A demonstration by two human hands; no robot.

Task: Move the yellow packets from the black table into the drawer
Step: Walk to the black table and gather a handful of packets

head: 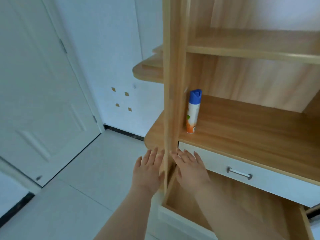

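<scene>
A lower drawer [173, 217] of the wooden cabinet is pulled out, and its wooden inside shows no packets where visible. My left hand [149, 168] is stretched flat, fingers apart, left of the cabinet's upright side panel [171, 101]. My right hand [190, 167] is flat with spread fingers to the right of that panel, above the open drawer. Neither hand holds anything. No yellow packets and no black table are in view.
A shut white drawer with a metal handle [239, 173] sits above the open one. A spray can with a blue cap [193, 111] stands on the cabinet shelf. A white door [34, 94] and tiled floor [86, 170] lie to the left.
</scene>
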